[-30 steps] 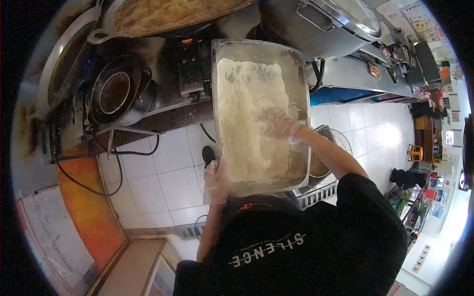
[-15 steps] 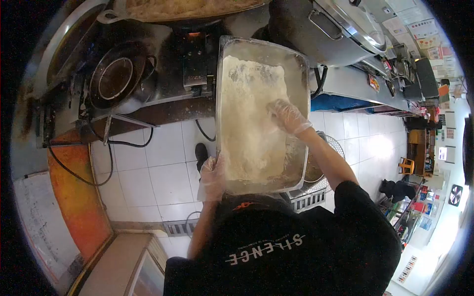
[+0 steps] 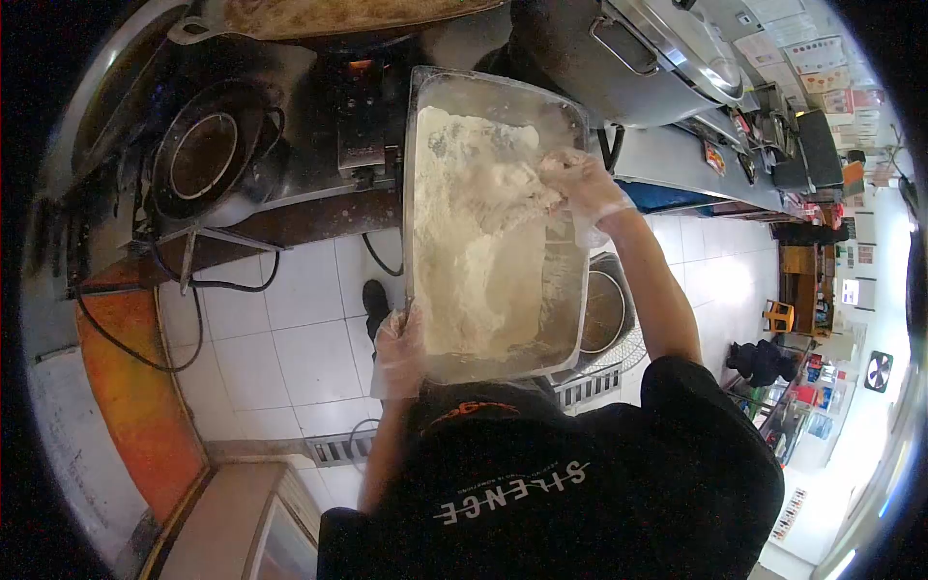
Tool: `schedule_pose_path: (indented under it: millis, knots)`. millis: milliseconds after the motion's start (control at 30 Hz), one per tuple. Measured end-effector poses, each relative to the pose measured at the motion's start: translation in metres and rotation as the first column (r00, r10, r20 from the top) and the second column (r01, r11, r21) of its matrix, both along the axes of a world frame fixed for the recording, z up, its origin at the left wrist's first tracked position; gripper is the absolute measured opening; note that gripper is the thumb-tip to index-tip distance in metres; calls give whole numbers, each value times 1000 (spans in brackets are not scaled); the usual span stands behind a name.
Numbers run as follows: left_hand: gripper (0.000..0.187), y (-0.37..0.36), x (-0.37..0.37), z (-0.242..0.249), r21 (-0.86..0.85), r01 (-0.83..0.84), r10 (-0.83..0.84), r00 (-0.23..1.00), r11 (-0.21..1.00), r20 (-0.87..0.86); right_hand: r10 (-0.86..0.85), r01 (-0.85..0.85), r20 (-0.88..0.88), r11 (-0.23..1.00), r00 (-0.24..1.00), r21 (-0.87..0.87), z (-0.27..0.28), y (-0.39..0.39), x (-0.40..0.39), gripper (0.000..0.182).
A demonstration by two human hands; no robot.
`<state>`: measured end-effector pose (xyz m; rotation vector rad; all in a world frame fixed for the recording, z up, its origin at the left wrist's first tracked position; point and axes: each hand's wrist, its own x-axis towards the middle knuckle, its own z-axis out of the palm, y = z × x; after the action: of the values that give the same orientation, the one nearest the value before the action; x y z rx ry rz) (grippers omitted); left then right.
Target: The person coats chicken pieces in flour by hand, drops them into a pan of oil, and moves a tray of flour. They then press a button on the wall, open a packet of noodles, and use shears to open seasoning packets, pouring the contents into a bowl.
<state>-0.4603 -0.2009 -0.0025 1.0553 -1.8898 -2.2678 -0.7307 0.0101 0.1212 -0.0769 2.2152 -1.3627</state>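
Observation:
A large rectangular clear tub (image 3: 572, 333) with pale powder (image 3: 474, 271) in it lies across the middle of the view. My left hand (image 3: 399, 350), in a clear plastic glove, grips the tub's near left edge. Over the right side of the tub is my right hand (image 3: 577, 186), also gloved, with its fingers curled at the loose powder. Whether it holds powder is hard to make out. The powder near those fingers is heaped and stirred up, while it lies smoother toward the near end.
Beyond the tub is a stove with a dark pot (image 3: 208, 155) at left, a wide pan (image 3: 329, 14) at the top and a big metal pot (image 3: 619, 68) at right. A round strainer (image 3: 604, 309) is low at right. Cables hang over the tiled floor.
My right hand has moved away from me, toward the far right side of the tub, and powder there is now churned up. My left hand stays on the edge. The view has shifted slightly.

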Motion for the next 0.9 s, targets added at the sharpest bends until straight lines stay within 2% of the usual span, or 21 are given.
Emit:
schedule_pose_path:
  millis: [33,67,100,167,233,300,333,367,400,467,533,600,633,667,700,733,767,800,833,867,900]
  knots:
    - [32,-1,0,0,-14,4,-4,1000,1000,-11,-33,34,-13,999,999,27,-21,14,-7,22]
    - [32,-2,1,0,-11,13,-13,1000,1000,-4,140,-43,-232,925,963,377,-40,31,-14,25]
    - [33,-4,2,0,-9,16,-16,1000,1000,1,372,-26,-364,729,854,684,-56,47,-25,29]
    - [33,-3,0,3,-34,24,-24,1000,999,3,659,63,-342,408,670,911,-49,47,-32,34]
    - [33,-4,-3,7,-95,39,-39,999,995,3,740,19,-265,323,618,946,-33,44,-33,37]
    - [34,-5,-4,13,-105,49,-47,999,993,26,541,28,-378,546,751,837,33,-1,-1,28]
    - [34,-6,-5,14,-111,63,-60,998,992,37,415,87,-491,690,766,718,35,2,3,26]
    - [34,-5,-3,6,-89,56,-54,998,994,28,313,74,-490,780,814,622,32,7,0,26]
    - [34,-5,0,-7,-66,49,-48,999,997,17,208,77,-476,855,854,512,28,13,-3,27]
    - [32,-3,1,-14,-84,53,-52,998,995,19,127,-43,-224,937,966,347,-5,38,-26,38]
    - [30,-5,-2,-3,-172,72,-66,997,982,44,536,84,-396,513,746,854,-35,59,-23,41]
    - [24,1,11,-47,-352,129,-139,990,927,-2,644,189,-376,341,667,921,-97,99,-54,40]
    - [21,-3,17,-63,-454,133,-162,987,881,-24,593,99,-305,355,745,930,-65,81,-53,37]
    - [18,-6,19,-53,-656,99,-225,968,749,-111,544,9,-233,383,806,924,-23,57,-38,35]
    - [18,-5,15,-43,-666,137,-229,972,733,-52,548,-29,-166,329,820,944,-7,48,-38,32]
    - [17,-5,10,-28,-675,178,-234,972,716,8,500,-8,-201,384,842,923,30,27,-32,35]
    - [17,-4,4,-8,-462,274,-207,960,844,191,644,119,-486,526,591,842,45,29,-27,27]
    - [20,1,12,-39,-468,195,-198,979,862,43,826,289,-356,246,436,925,49,36,-37,25]
    - [23,1,10,-43,-445,174,-185,983,878,18,500,149,-673,733,544,664,84,21,-40,25]
    - [27,2,8,-46,-421,153,-172,985,894,-7,619,101,-603,651,502,752,120,2,-50,30]
    - [30,-2,0,-7,-384,173,-152,985,907,85,552,123,-694,735,461,666,151,-19,-55,32]
